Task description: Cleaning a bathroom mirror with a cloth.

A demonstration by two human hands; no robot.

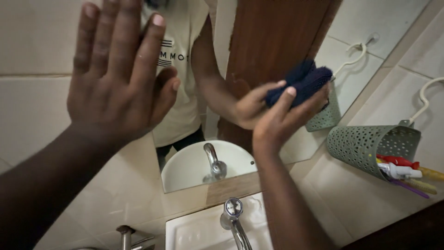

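Closest to the lens, the left hand is spread flat with fingers apart, palm pressed against the wall-mounted mirror at its left edge, holding nothing. Below sit the chrome basin tap and white ceramic sink. Further in, the right hand is clamped on a bunched dark blue cloth, which sits above its fingertips, pressed to the glass. Right of it, a green perforated holder hangs on the tiled wall
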